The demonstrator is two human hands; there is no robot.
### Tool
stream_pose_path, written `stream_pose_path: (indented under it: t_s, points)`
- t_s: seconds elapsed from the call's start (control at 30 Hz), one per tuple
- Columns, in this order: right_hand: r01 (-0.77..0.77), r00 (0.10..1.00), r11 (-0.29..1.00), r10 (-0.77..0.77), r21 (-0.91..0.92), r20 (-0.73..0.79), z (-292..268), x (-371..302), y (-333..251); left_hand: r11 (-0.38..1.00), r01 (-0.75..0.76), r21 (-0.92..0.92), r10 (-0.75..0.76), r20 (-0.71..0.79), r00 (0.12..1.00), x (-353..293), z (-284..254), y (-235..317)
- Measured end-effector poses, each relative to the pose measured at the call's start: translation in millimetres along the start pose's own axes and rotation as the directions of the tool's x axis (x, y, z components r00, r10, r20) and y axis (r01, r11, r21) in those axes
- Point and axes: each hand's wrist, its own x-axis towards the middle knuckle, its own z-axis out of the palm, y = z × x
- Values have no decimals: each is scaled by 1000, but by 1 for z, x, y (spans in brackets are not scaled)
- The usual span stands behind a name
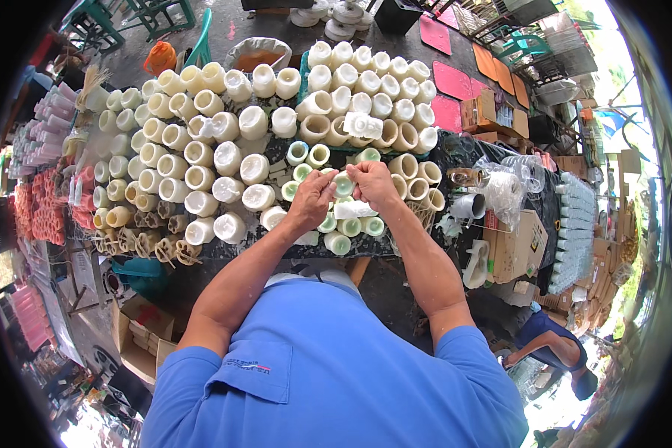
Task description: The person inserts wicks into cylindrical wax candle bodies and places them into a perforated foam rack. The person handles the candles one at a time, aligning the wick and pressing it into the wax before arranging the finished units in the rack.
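Note:
Between my two hands is a small pale green wax candle (pixel 343 185), its round end facing up. The fingers of my left hand (pixel 315 197) are pinched at its left side. My right hand (pixel 374 186) is closed at its right edge; a thin wick there would be too small to make out. Around and below my hands stand several more small green-rimmed candles (pixel 337 243) on the dark table. A whitish block (pixel 353 210) lies among them, just below my right hand.
Many cream wax cylinders (pixel 173 166) crowd the table on the left. A green crate (pixel 304 78) of whitish ones stands beyond my hands. At right are a metal cup (pixel 468 207), plastic-wrapped string (pixel 502 193) and a cardboard box (pixel 517 246). Another person (pixel 549 340) bends at lower right.

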Motion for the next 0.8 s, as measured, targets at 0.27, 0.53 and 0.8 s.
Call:
stream_pose_path:
  t_s: [0.27, 0.53, 0.8]
  points:
    - [222, 975, 871, -193, -439, 109, 1, -6, -19, 990, -90, 112, 92, -14, 996, 2, -2, 0]
    - [58, 997, 973, -68, -224, -33, 0, 19, 4, 968, 231, -101, -230, 20, 973, -14, 8, 12]
    - [145, 978, 933, -85, -331, 188, -5, -5, -14, 997, -4, 80, 7, -47, 999, -13, 11, 1]
